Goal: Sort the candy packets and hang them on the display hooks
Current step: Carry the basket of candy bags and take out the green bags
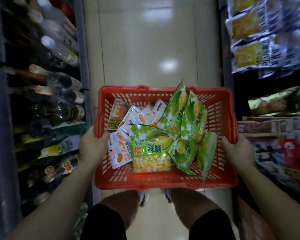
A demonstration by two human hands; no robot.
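Red basket is held by its side rims: left hand on the left edge, right hand on the right, fingers wrapped on the plastic, none free. Green durian candy packets lie centre and right, nearer the right hand. White-orange packets sit just beside the left hand. Long axes mixed. One hand must probably let go first.

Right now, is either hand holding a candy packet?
No, the left hand and the right hand each grip a side rim of the red basket; the candy packets lie inside.
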